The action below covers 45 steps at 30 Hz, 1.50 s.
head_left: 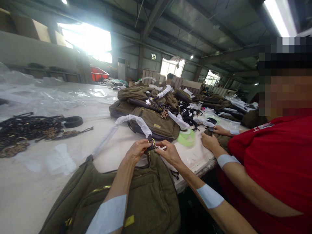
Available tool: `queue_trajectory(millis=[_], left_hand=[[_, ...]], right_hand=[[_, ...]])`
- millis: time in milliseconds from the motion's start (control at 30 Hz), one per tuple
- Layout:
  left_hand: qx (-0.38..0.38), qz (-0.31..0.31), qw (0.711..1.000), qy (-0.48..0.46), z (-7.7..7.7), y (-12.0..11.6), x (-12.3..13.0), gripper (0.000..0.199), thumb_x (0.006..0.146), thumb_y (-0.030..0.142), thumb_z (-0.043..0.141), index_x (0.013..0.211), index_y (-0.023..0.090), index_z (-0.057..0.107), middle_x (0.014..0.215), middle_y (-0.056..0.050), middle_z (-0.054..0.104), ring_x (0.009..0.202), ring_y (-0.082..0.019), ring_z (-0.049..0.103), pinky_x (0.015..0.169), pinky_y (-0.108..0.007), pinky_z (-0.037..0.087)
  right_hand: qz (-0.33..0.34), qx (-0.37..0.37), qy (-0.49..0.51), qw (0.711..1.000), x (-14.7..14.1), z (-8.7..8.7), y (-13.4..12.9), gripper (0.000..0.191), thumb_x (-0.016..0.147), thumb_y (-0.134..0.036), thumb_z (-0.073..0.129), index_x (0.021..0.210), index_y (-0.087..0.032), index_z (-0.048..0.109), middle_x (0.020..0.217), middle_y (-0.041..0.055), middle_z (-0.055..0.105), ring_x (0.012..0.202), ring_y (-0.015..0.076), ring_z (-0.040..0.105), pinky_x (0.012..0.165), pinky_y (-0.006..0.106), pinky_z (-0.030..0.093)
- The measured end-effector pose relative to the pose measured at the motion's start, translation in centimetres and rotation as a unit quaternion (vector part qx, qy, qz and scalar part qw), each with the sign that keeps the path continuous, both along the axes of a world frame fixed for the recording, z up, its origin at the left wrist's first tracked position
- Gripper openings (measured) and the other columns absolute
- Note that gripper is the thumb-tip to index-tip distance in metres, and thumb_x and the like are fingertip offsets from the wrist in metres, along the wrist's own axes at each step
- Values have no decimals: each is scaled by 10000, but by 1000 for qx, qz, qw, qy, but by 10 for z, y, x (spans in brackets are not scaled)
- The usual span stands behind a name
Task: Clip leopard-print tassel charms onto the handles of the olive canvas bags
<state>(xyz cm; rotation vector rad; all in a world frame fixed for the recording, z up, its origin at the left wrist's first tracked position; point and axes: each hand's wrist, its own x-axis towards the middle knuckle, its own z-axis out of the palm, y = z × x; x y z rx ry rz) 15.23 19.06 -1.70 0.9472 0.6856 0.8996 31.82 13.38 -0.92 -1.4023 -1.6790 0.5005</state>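
An olive-green fabric handbag [156, 191] lies in front of me, with gold zips and a small yellow tag [129, 221]. Its handle [129, 119], wrapped in white paper, arches up over the table. At the handle's right end, my left hand [138, 150] is closed, pinching the dark tab beside a gold ring [153, 141]. From the other side my right hand [170, 152] has thumb and forefinger closed at that ring. Any small part between its fingertips is too small to make out.
More olive bags [156, 122] are piled beyond, with a leopard-pattern charm [164, 113] on top. A green tape roll [186, 137] lies beside them. Black chain straps [36, 128] lie left. At right, a co-worker in a red shirt [273, 146] handles another bag.
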Motion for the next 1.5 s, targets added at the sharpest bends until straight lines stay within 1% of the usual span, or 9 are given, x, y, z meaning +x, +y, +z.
queue_trajectory(millis=[167, 333, 500, 633, 767, 967, 1167, 1333, 1500], left_hand=[[-13, 16, 1000, -7, 0, 1, 0, 304, 513, 182, 777, 801, 127, 694, 759, -48, 692, 660, -134, 594, 612, -222, 375], [-28, 27, 999, -6, 2, 0, 1, 282, 533, 162, 751, 806, 129, 693, 725, -41, 682, 593, -107, 571, 558, -209, 358], [-38, 56, 998, 10, 7, -2, 2, 221, 524, 85, 702, 736, 127, 654, 718, -35, 685, 627, -111, 589, 609, -208, 390], [-36, 45, 998, 11, 6, 0, 5, 215, 539, 104, 705, 730, 136, 610, 721, -37, 687, 599, -106, 573, 583, -207, 370], [-27, 33, 999, 20, 1, 4, 6, 243, 539, 141, 708, 749, 142, 586, 728, -44, 686, 608, -113, 571, 593, -212, 362], [-20, 33, 998, 41, -1, 6, 5, 274, 517, 165, 715, 761, 149, 591, 704, -21, 663, 603, -107, 553, 598, -218, 351], [-29, 51, 997, 49, 1, 4, 6, 312, 484, 155, 730, 738, 171, 551, 693, -2, 665, 612, -115, 563, 598, -229, 356], [-36, 39, 998, 22, -1, 6, 7, 365, 460, 154, 748, 763, 160, 545, 732, -16, 676, 576, -99, 562, 563, -220, 357], [-34, 33, 999, 21, -3, 7, 7, 363, 479, 145, 744, 787, 156, 552, 715, -11, 672, 557, -90, 566, 542, -207, 354]], right_hand=[[36, -15, 18, 999, -7, -7, 8, 166, 708, -178, 602, 853, -172, 682, 845, 30, 682, 791, 177, 611, 770, 310, 454], [83, -92, 143, 982, -3, -10, 6, 105, 722, -265, 617, 735, -162, 604, 749, 20, 651, 653, 153, 573, 618, 265, 438], [69, -97, 256, 959, 4, 3, 9, 135, 718, -291, 630, 726, -183, 549, 748, 41, 662, 709, 175, 611, 707, 307, 460], [74, -177, 323, 927, 12, 13, 13, 90, 742, -237, 582, 821, -198, 561, 737, 45, 653, 569, 136, 580, 597, 292, 448], [117, -190, 281, 933, 12, 12, 12, 201, 792, -293, 547, 929, -192, 653, 707, 25, 613, 517, 89, 476, 495, 242, 351], [90, -156, 181, 967, 14, 8, 19, 186, 718, -335, 657, 805, -181, 716, 644, 17, 590, 562, 95, 439, 525, 236, 337], [158, -292, 258, 907, 25, 7, 23, 264, 690, -408, 688, 617, -156, 660, 601, 61, 599, 518, 108, 471, 510, 251, 366], [179, -337, 323, 866, 24, -4, 17, 247, 697, -365, 700, 772, -131, 676, 707, 63, 632, 585, 112, 519, 531, 233, 396], [182, -274, 344, 879, 22, -7, 14, 383, 672, -333, 731, 999, -146, 664, 852, 48, 661, 624, 101, 528, 537, 217, 379]])
